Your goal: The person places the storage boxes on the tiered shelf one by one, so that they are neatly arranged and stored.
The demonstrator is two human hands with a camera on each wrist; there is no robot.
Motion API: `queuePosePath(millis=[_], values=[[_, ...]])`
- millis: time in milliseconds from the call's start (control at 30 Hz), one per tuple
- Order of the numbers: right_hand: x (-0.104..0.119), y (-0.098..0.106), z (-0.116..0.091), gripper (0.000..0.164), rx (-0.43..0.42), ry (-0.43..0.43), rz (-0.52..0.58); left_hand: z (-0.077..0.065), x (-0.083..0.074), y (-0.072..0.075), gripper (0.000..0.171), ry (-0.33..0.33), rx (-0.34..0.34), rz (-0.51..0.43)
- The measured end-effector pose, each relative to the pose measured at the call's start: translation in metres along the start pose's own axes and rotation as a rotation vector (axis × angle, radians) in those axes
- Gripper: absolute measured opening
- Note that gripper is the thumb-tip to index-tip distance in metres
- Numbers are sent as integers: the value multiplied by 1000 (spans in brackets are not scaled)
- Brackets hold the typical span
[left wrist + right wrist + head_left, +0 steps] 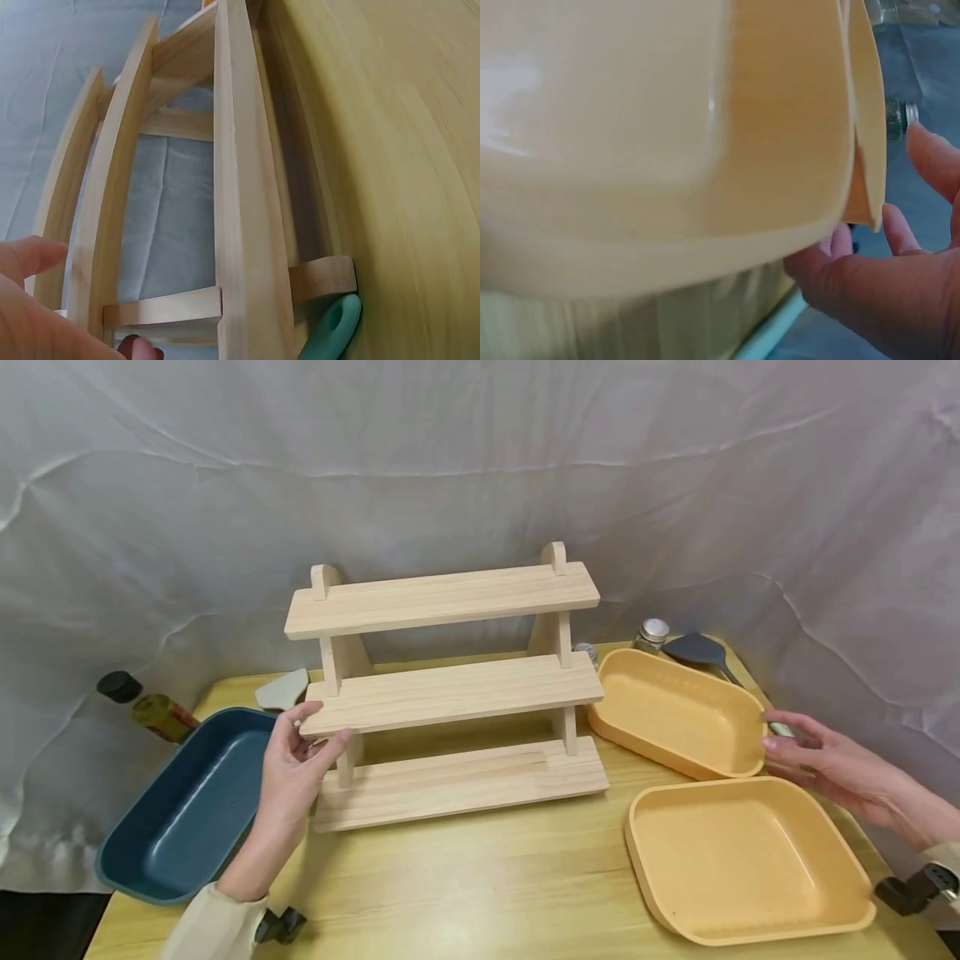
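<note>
A three-tier wooden display shelf (457,693) stands mid-table. My left hand (296,768) grips the left end of its middle board, index finger over the top, thumb along the front edge and other fingers below. In the left wrist view those fingers (45,255) lie either side of that board (112,187). Two yellow trays stand on the right, the back tray (675,710) meeting the front tray (750,860). At the back tray's right end, my right hand (840,760) has its fingertips right at the rim, fingers spread apart.
A dark blue basin (202,802) stands left, with a dark-capped bottle (157,710) behind it. A pale spatula head (282,690) shows behind my left hand. Behind the back tray are a metal-capped glass jar (651,635) and a dark spatula (697,649). A grey curtain (450,468) hangs behind.
</note>
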State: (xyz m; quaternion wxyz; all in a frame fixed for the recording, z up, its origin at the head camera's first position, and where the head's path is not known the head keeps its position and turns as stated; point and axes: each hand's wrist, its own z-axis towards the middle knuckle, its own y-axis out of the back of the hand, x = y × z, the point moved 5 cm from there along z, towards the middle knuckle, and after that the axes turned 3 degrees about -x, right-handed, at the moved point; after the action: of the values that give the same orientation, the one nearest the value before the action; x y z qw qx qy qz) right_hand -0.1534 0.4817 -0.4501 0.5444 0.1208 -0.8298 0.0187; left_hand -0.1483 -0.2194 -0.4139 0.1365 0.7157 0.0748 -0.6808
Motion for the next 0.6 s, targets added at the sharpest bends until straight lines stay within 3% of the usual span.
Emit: queuePosePath(millis=[67,167,600], values=[[-3,-1,1,41,47,6,98,1,2,-2,56,9,-5,-25],[-5,-2,2,46,89,17,141,2,3,-4,57,13,-12,-34],[-4,-7,9,42,123,26,239,6,10,-9,49,-1,-64,-109]])
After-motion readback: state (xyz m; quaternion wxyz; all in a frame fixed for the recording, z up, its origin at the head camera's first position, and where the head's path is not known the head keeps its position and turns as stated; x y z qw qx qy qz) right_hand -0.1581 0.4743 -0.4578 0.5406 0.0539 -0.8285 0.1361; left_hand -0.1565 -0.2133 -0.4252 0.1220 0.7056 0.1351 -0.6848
